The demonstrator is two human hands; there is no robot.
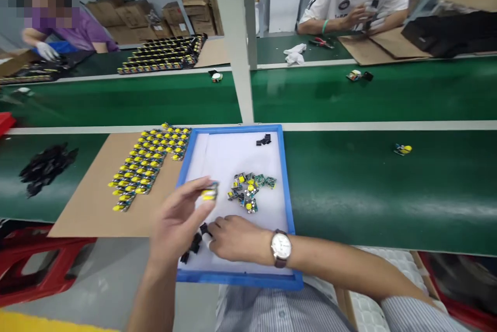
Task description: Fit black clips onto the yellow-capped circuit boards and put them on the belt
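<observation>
My left hand (176, 220) pinches a small circuit board with a yellow component (209, 193) between thumb and fingers, above the left side of a blue-rimmed white tray (289, 207). Just below it, my right hand (238, 239), with a watch (281, 246) on the wrist, has its fingertips closed on a small black part (204, 229). More black parts (195, 243) lie beside it at the tray's left edge, partly behind my left hand. A loose pile of circuit boards (249, 189), some with yellow components, sits in the tray's middle.
Left of the tray, rows of yellow-topped boards (145, 163) stand on a cardboard sheet (93, 197). Black pieces (46, 166) are heaped farther left. One board (403, 149) lies on the green surface at right. A post (233, 37) rises ahead; two people work beyond the green belt (310, 96).
</observation>
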